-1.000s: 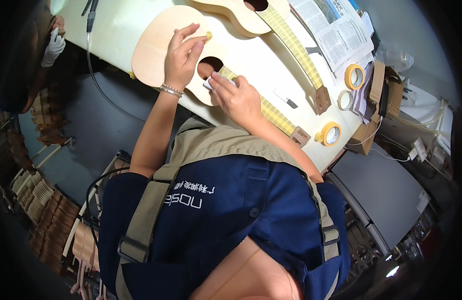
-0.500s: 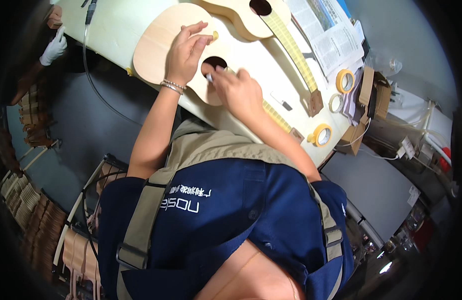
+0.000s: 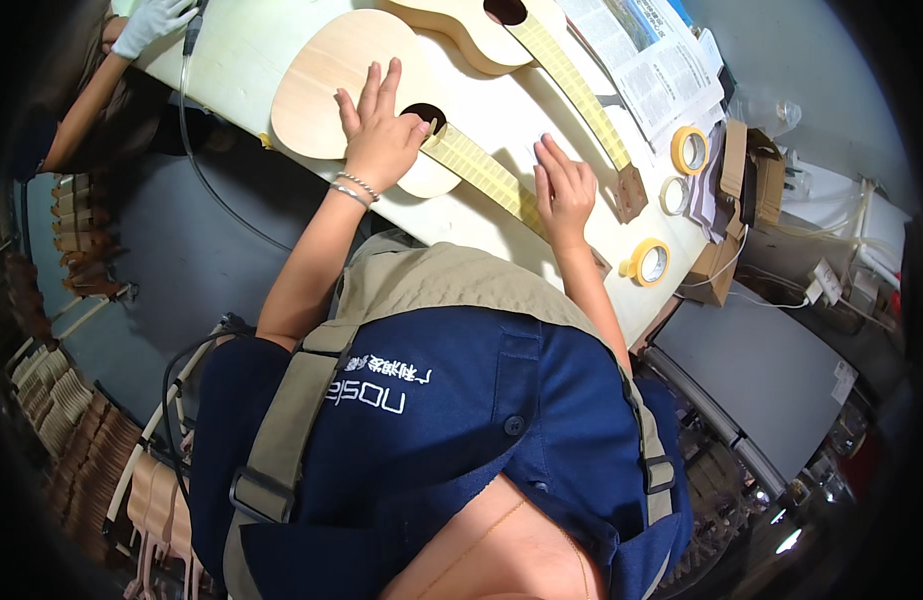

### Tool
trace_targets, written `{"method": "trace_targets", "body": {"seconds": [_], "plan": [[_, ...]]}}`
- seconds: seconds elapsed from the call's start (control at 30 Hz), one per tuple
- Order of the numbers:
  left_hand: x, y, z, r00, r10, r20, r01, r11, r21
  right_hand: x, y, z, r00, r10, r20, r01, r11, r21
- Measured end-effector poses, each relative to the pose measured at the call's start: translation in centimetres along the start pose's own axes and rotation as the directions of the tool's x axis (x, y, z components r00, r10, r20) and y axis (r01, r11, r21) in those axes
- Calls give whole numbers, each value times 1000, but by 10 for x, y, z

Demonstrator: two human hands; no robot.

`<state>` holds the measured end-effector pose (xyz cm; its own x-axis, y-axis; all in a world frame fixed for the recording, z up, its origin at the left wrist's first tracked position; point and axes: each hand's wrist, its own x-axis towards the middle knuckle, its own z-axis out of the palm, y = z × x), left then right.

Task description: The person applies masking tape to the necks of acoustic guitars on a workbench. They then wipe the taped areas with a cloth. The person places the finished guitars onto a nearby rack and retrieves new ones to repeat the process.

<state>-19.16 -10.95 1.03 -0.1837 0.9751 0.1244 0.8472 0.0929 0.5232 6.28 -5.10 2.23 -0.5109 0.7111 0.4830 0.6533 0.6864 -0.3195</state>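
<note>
Left hand (image 3: 379,135) lies open, flat on the guitar (image 3: 326,85) body; right hand (image 3: 564,188) rests open on the table (image 3: 481,215) beside its neck.

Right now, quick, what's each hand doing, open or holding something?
Left hand: open, flat on the near guitar body by the sound hole, holding nothing.
Right hand: open, fingers spread on the white table beside the taped neck, holding nothing.

Single head-worn fisheye view, looking steeply down past the wearer's chest onto the workbench (image 3: 261,40), close in. Bench sits at the upper frame, edges bending toward the dark rim.
</note>
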Motion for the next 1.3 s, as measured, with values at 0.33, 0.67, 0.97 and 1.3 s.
{"method": "trace_targets", "body": {"seconds": [0.33, 0.67, 0.97, 1.3], "plan": [[1, 13, 8, 991, -126, -40, 125, 992, -17, -23, 6, 4, 999, -33, 22, 32, 998, 48], [-23, -40, -25, 825, -437, -358, -17, 614, -789, 14, 226, -30, 972, 160, -172, -204, 937, -284], [-80, -200, -42, 628, -778, -27, 674, 560, -482, -5, 187, -24, 947, 300, -118, -322, 875, -360], [-74, -220, -43, 306, -907, 288, 879, 153, -452, -12, 256, -59, 628, 691, -356, -711, 696, 97]]}}
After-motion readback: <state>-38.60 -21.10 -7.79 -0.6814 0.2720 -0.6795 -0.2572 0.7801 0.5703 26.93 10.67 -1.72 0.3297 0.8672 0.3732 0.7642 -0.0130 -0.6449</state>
